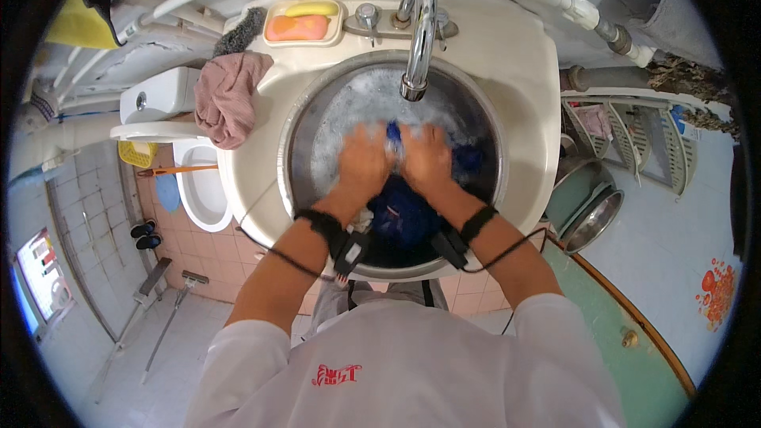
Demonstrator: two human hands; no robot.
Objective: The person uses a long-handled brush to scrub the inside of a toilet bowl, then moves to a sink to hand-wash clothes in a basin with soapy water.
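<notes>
Basin [300, 143] below faucet [423, 28]: suds [349, 103], blue cloth [400, 218]. Left hand [366, 160], right hand [426, 157] inside, both clamped on cloth, blurred. Dish [339, 25] left of faucet: two soaps [296, 28].

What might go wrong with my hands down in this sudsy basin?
The black wrist modules hang close to the metal basin, so they might get wet. Suds could slosh out if the dark blue cloth is worked hard. The dusky-pink cloth at the left edge of the sink might slip off if bumped.
</notes>
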